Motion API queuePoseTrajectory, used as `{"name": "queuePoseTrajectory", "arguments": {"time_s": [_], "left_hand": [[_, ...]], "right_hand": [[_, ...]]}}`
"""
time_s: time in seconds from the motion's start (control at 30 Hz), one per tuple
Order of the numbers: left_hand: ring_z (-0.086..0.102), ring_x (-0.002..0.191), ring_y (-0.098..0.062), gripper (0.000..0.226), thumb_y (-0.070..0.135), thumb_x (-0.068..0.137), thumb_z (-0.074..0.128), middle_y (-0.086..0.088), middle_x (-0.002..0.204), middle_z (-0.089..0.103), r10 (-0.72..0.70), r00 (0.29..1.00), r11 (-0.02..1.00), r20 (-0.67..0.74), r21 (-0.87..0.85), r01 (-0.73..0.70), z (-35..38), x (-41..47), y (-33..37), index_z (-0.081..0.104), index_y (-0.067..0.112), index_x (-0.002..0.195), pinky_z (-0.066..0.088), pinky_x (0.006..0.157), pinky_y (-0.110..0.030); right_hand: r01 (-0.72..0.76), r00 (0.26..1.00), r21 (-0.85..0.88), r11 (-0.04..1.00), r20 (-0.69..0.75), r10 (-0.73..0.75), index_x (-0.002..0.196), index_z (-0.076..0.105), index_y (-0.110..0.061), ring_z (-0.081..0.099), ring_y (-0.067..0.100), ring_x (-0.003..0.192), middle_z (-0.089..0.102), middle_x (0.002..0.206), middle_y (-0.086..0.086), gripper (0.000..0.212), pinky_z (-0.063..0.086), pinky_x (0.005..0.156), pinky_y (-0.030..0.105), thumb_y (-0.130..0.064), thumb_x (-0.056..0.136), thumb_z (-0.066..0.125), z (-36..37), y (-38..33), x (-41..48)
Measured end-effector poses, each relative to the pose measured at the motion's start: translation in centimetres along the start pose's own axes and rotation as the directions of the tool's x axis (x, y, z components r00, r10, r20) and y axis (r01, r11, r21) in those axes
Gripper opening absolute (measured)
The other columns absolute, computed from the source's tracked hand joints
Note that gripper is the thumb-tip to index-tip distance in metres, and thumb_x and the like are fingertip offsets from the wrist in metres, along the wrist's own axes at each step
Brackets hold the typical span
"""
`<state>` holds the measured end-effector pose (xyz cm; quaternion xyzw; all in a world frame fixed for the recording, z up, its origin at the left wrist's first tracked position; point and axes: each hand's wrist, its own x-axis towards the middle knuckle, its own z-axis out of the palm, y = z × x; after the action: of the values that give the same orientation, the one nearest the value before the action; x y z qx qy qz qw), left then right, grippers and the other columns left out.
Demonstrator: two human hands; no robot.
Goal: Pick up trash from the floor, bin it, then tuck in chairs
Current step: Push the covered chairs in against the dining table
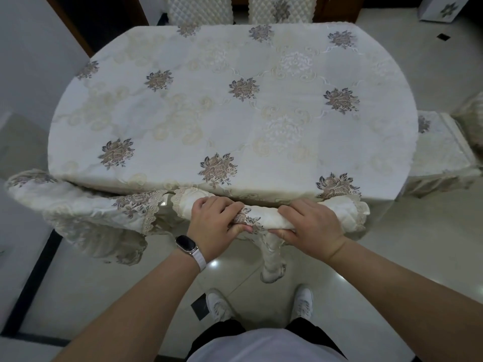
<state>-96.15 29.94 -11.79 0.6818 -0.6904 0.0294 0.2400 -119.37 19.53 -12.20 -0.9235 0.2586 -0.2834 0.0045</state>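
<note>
- Hands grip the same chair [266, 218] at 6 o'clock of the table [235, 105], the left hand [211, 220] and the right hand [311, 226] side by side on its padded top rail.
- The left hand's fingers [209, 205] curl over the far side of the rail, and its thumb wraps under the near side, so the rail lies clamped inside the fist.
- The right hand's fingers [300, 207] curl over the rail in the same way, with the thumb pressed along the rail's lower near edge.
- A short stretch of flowered cover shows between the two hands, and each lace-trimmed end of the rail sticks out past a hand.
- The rail lies just beside the table's near edge, parallel to it; whether they touch is unclear.
- One covered chair leg [270, 257] hangs below the hands down to the glossy floor [392, 257].
- A watch [187, 244] on a white strap sits on the left wrist.
- A second chair [78, 202] stands at 8 o'clock, angled, its back near the table edge.
- A third chair [441, 152] sits at 3 o'clock, its seat partly out from under the table.
- Two quilted chair backs [201, 9] rise behind the table at 12 o'clock.
- White shoes [218, 303] stand on the floor tiles below the held chair.
</note>
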Motion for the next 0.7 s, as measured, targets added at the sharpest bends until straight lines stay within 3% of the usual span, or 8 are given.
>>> {"name": "queuePoseTrajectory", "arguments": {"time_s": [0.33, 0.53, 0.7], "left_hand": [[0.06, 0.097, -0.024, 0.072, 0.076, 0.087, 0.031, 0.001, 0.099, 0.066, -0.076, 0.993, 0.996, 0.092, 0.045, 0.072, -0.3, 0.6, 1.2, 0.07, 0.02, 0.11, 0.042, 0.092, -0.045], [0.057, 0.108, -0.023, 0.056, 0.06, 0.081, 0.052, 0.001, 0.111, 0.064, -0.189, 0.976, 0.981, 0.105, 0.06, 0.183, -0.3, 0.2, 2.7, 0.067, 0.02, 0.116, 0.038, 0.098, -0.05], [0.053, 0.117, -0.021, 0.053, 0.056, 0.086, 0.055, 0.001, 0.124, 0.059, -0.218, 0.969, 0.976, 0.115, 0.024, 0.217, -1.2, -0.3, 3.6, 0.062, 0.021, 0.124, 0.043, 0.099, -0.048]], "right_hand": [[-0.002, 0.999, 0.047, 0.999, 0.035, 0.001, 0.089, 0.067, -0.015, 0.053, 0.024, 0.066, 0.057, 0.078, 0.002, 0.047, 0.043, 0.049, 0.034, -0.06, 0.087, 0.056, -0.3, 1.0, 0.3], [0.003, 0.999, 0.047, 0.999, 0.033, -0.004, 0.092, 0.069, -0.015, 0.054, 0.024, 0.068, 0.058, 0.079, 0.003, 0.045, 0.043, 0.051, 0.034, -0.058, 0.088, 0.056, -0.4, 1.2, 0.2], [-0.043, 0.986, 0.031, 0.999, 0.162, 0.037, 0.099, 0.067, -0.015, 0.056, 0.027, 0.072, 0.058, 0.083, 0.004, 0.046, 0.046, 0.057, 0.036, -0.058, 0.086, 0.056, -0.9, 0.7, 0.3]]}}
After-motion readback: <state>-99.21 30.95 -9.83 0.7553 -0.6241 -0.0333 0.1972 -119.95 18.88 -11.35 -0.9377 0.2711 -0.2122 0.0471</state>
